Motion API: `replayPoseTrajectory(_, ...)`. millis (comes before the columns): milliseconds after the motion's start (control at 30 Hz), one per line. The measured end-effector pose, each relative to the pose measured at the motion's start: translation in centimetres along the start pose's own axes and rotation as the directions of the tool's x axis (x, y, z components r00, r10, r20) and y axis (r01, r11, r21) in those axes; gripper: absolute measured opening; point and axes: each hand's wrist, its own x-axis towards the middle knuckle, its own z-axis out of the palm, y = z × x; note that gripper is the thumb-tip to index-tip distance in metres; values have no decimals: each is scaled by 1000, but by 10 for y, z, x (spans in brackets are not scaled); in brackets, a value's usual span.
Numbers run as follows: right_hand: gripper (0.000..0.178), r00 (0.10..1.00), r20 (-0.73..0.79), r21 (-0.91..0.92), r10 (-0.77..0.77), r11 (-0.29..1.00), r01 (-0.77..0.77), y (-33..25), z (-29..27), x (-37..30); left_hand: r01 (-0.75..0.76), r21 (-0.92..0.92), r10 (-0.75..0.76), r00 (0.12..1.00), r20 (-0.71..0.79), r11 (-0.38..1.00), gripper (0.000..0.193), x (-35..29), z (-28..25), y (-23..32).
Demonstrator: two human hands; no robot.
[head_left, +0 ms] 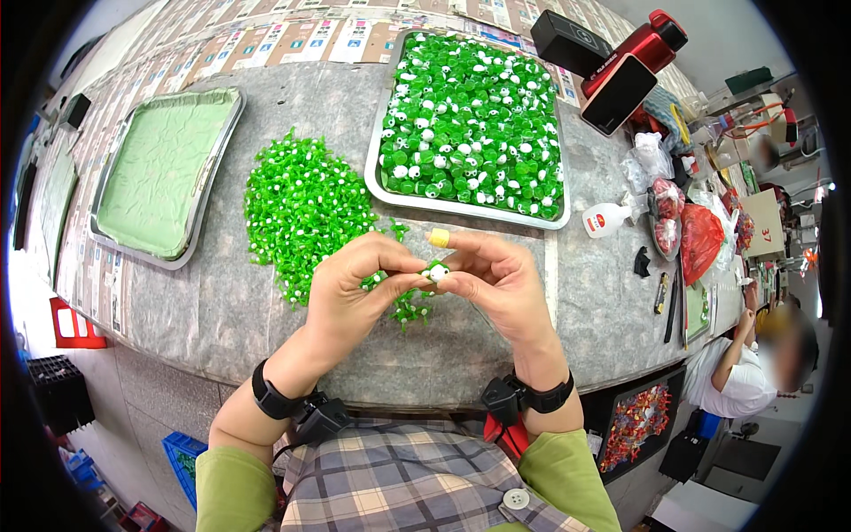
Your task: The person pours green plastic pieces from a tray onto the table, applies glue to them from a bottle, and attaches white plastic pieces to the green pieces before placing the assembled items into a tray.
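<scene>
head view | small green-and-white plastic piece [434, 272] pinched between both hands' fingertips, above the grey felt table [222, 301] | left hand [350, 288] closed on it from the left, right hand [496, 279] from the right, equally near; long axis too small to tell | right fingertip wears a yellow cot [438, 237] | loose green pile [306, 208] just beyond the left hand, full tray [470, 206] behind

Green pcs [301, 208]: glossy plastic. Trays [377, 168]: shiny metal. Table cover [222, 301]: matt grey felt-like cloth. Shirt [399, 479]: plaid cloth.
</scene>
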Motion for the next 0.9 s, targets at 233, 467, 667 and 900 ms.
replayPoseTrajectory(233, 22, 998, 36, 91, 59, 994, -62, 6, -3, 0, -113, 54, 109, 992, 68, 992, 14, 3, -3, 1)
replayPoseTrajectory(467, 21, 996, 26, 118, 87, 989, -90, 8, -4, 1, -156, 123, 147, 986, 81, 980, 15, 2, -1, 0)
replayPoseTrajectory(667, 21, 992, 22, 83, 122, 989, -124, 11, -7, 6, -127, 191, 115, 991, 73, 973, 13, 2, -1, 0)
replayPoseTrajectory(900, 14, 992, -98, -379, 80, 919, -112, 2, -19, 5, 213, -105, -234, 932, -276, 971, 5, 20, -50, -3)
